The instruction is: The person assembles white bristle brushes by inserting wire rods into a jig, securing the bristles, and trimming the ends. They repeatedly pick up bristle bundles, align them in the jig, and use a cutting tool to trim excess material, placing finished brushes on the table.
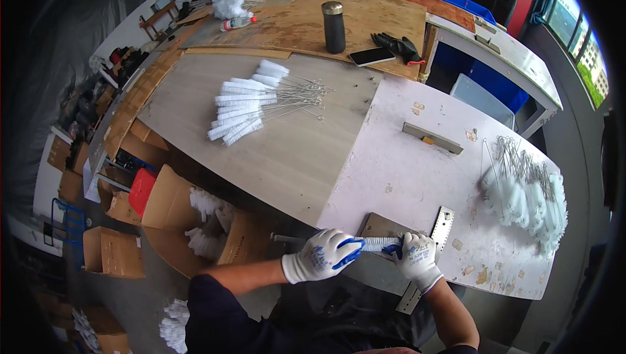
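A white bristle brush (379, 244) on a twisted wire spans the gap between my two hands, at the table's near edge. My left hand (322, 256), in a white glove with blue coating, is closed around its left part, and the wire end sticks out to the left. My right hand (418, 257), gloved alike, is closed on the brush's right end; the fingers partly hide it. Just beyond the brush lies a flat metal plate (385, 225). A perforated metal strip (444, 222) passes beside and under my right hand.
Several white brushes (242, 103) lie fanned out on the grey board; fluffier ones (525, 201) are piled at right. A metal bar (432, 138), dark tumbler (334, 27), phone (372, 57), black glove (398, 46) and bottle (238, 23) occupy the table. An open carton (171, 214) stands at left. People work beyond.
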Tool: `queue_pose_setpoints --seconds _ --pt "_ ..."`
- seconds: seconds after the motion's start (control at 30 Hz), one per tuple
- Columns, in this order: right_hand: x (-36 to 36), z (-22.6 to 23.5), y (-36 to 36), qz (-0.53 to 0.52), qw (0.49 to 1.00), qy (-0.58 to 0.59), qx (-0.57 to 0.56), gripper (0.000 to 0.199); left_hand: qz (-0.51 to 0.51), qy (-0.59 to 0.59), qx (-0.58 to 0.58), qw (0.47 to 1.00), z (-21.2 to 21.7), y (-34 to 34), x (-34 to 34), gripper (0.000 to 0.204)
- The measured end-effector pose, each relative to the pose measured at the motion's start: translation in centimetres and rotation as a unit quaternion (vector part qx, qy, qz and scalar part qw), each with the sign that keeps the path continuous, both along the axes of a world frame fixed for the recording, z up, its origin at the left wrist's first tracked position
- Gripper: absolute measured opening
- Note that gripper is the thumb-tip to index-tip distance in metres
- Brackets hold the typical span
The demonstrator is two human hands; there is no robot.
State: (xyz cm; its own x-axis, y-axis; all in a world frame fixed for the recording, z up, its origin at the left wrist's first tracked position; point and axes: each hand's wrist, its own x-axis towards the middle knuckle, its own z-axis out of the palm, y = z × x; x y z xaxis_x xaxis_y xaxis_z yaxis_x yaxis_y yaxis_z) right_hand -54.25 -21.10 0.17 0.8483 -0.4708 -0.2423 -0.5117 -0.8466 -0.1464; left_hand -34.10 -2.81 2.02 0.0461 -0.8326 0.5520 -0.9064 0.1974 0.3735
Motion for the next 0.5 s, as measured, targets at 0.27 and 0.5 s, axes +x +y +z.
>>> queue_pose_setpoints --seconds 0.27,0.5 --pt "-0.2 -0.8 0.5 -0.041 0.998 -0.055 0.005 0.04 0.192 0.532 0.146 0.811 -4.7 0.8 -5.7 0.022" --pt "-0.5 -0.6 1.1 -0.063 0.993 -0.103 -0.001 0.036 0.189 0.769 0.046 0.609 -3.6 -4.7 -3.9 0.026"
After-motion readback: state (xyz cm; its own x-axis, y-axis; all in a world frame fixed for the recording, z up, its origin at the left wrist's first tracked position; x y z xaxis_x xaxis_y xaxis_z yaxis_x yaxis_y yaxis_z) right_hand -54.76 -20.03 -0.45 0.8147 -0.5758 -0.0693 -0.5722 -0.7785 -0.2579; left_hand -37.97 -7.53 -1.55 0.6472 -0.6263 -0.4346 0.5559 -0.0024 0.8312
